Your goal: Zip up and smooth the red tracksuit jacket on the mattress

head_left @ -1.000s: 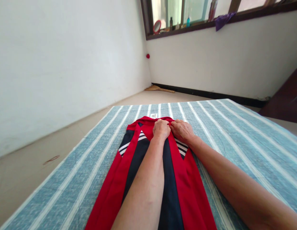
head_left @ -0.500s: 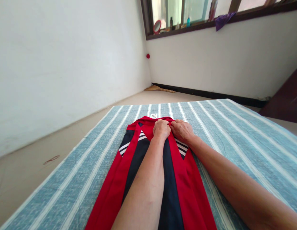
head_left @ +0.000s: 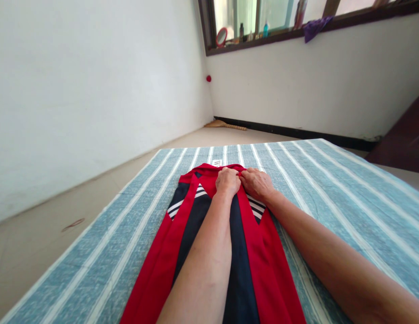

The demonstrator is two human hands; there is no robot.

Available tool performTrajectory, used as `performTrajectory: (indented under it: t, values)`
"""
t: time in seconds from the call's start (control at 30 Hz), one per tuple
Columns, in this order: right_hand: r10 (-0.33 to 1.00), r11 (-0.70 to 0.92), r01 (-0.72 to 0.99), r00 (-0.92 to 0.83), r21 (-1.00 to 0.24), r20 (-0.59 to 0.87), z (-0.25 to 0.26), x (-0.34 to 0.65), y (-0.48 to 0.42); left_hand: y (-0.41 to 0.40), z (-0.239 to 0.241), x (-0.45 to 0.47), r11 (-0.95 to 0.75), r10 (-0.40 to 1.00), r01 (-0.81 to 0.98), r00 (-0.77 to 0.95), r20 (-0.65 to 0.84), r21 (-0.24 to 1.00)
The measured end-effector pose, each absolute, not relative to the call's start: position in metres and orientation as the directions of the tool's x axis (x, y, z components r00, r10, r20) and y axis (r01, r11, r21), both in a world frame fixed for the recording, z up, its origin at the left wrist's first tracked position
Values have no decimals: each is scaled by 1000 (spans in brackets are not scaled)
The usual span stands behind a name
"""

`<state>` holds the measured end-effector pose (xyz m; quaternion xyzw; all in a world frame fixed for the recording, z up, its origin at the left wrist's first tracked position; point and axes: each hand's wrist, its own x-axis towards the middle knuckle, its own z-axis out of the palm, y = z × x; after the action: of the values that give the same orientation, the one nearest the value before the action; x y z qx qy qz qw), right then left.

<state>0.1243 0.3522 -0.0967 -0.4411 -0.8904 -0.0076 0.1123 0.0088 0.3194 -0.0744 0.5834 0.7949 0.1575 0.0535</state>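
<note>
A red and navy garment [head_left: 182, 234] with white stripes lies flat along a blue striped mat [head_left: 331, 198]. Both my arms reach out over it. My left hand [head_left: 227, 181] is curled closed on the red fabric at the garment's far end. Right beside it, touching, my right hand [head_left: 256, 183] is also closed on that same red edge. A small white label [head_left: 216, 163] shows just beyond my knuckles.
The mat lies on a beige floor [head_left: 43, 225], with white walls to the left and ahead. A broom [head_left: 226, 125] lies in the far corner. A window sill [head_left: 263, 38] holds a red mirror, bottles and a purple cloth. Dark wooden furniture [head_left: 405, 135] stands at right.
</note>
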Motion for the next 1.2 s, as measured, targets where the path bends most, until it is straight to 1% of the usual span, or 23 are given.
performTrajectory:
  t: [0.9, 1.2]
  values:
    - [778, 614, 784, -583, -90, 234, -97, 125, 353, 320, -75, 8, 266, 945, 914, -310, 104, 305]
    - [777, 616, 783, -586, -87, 229, -97, 125, 353, 321, -75, 8, 268, 944, 908, -314, 100, 322]
